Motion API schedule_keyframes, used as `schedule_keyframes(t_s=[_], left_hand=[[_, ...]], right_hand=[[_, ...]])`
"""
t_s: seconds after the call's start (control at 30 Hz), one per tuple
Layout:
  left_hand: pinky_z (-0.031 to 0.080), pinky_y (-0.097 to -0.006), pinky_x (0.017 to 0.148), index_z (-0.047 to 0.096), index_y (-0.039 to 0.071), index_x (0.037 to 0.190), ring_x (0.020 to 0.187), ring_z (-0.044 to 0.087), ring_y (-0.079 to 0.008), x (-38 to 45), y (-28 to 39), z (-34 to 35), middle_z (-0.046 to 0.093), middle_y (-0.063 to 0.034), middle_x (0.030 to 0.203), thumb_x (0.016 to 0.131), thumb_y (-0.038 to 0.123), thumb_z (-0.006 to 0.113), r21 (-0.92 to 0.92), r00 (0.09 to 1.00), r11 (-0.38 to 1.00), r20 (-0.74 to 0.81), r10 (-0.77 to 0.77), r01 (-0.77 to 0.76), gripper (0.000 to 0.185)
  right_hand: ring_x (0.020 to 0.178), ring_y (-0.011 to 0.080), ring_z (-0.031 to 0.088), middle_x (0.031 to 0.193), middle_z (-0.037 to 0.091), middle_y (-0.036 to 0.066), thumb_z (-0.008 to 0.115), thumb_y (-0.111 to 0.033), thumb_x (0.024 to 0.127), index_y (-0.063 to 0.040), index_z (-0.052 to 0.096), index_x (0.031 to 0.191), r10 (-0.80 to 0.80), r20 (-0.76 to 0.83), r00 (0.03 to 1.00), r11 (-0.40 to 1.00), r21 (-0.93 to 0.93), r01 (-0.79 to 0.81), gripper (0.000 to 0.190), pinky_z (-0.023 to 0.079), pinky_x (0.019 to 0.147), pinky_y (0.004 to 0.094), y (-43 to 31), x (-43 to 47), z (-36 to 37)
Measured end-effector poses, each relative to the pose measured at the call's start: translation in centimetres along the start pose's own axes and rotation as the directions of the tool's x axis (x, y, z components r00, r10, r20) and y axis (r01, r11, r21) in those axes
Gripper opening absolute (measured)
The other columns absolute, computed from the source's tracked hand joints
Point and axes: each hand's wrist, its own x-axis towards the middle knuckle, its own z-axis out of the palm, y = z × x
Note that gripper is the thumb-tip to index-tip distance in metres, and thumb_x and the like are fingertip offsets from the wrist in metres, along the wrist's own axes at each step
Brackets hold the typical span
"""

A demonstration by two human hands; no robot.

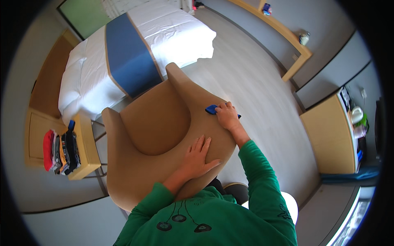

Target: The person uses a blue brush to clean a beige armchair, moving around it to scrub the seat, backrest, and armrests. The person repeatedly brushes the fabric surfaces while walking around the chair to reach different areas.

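Observation:
Directly before me stands a brown upholstered armchair (pixel 154 175), seen from behind and above, its smooth seat (pixel 157 120) framed by two raised arms. My right hand (pixel 227 116) grips a blue cloth (pixel 211 109) against the outer side of the chair's right arm. Parts of the cloth stick out on both sides of the fingers; the rest is hidden under the hand. Flat on the top of the backrest rests my left hand (pixel 198 158), fingers spread and holding nothing.
A bed (pixel 178 33) with a blue runner (pixel 132 55) lies beyond the chair. To the left, folded clothes (pixel 63 150) are stacked on a wooden nightstand (pixel 87 147). A wooden cabinet (pixel 331 135) with an electric kettle (pixel 357 114) stands right. A jar (pixel 304 38) sits on a narrow wall shelf (pixel 286 30).

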Motion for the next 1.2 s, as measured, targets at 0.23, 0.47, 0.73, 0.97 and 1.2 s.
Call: schedule_keyframes(t_s=[0.23,0.47,0.73,0.97,1.2], left_hand=[[0.023,-0.0498,0.121,0.028,0.001,0.157,0.148,0.029,-0.0403,0.0,0.5,-0.1,0.028,-0.0274,0.160,0.090,0.069,0.056,-0.007,0.993,0.994,0.042,-0.108,0.108,0.100],[0.024,-0.0504,0.121,0.029,0.001,0.157,0.148,0.029,-0.0406,0.0,0.7,0.1,0.029,-0.0265,0.160,0.090,0.069,0.055,0.009,0.992,0.992,0.023,-0.128,0.127,0.099],[0.026,-0.0548,0.118,0.028,-0.003,0.156,0.147,0.031,-0.0407,0.2,0.2,0.8,0.030,-0.0264,0.160,0.090,0.070,0.055,-0.072,0.985,0.983,-0.013,-0.171,0.170,0.102],[0.027,-0.0501,0.119,0.031,-0.002,0.155,0.147,0.033,-0.0399,0.7,-0.5,0.4,0.034,-0.0254,0.158,0.090,0.074,0.052,-0.185,0.959,0.941,0.053,-0.279,0.284,0.103],[0.032,-0.0492,0.116,0.034,-0.002,0.154,0.141,0.038,-0.0414,1.8,0.4,-0.5,0.039,-0.0267,0.153,0.090,0.073,0.051,-0.145,0.947,0.936,0.071,-0.313,0.321,0.101]], right_hand=[[0.109,0.0300,0.056,0.110,0.066,0.001,0.061,-0.018,0.092,-0.015,0.075,0.102,-0.360,-0.094,0.928,0.887,0.274,0.371,0.018,0.050,0.090,0.0439,-1.6,-5.2,-2.4],[0.101,0.0288,0.058,0.111,0.069,0.003,0.064,-0.013,0.089,-0.013,0.075,0.101,-0.271,0.007,0.963,0.962,0.038,0.270,0.017,0.049,0.093,0.0421,0.5,0.9,-0.1],[0.102,0.0297,0.060,0.109,0.069,0.004,0.060,-0.014,0.087,-0.016,0.076,0.096,-0.604,0.038,0.796,0.773,0.274,0.572,0.019,0.050,0.089,0.0404,-1.9,-2.9,-1.3],[0.106,0.0293,0.058,0.108,0.068,0.003,0.060,-0.016,0.090,-0.016,0.077,0.099,-0.227,0.022,0.974,0.960,0.171,0.220,0.019,0.049,0.091,0.0437,1.6,2.1,-0.5],[0.098,0.0290,0.058,0.107,0.068,0.000,0.067,-0.010,0.089,-0.015,0.076,0.100,-0.421,-0.107,0.901,0.784,0.456,0.421,0.016,0.046,0.089,0.0414,0.8,-3.5,-2.2]])
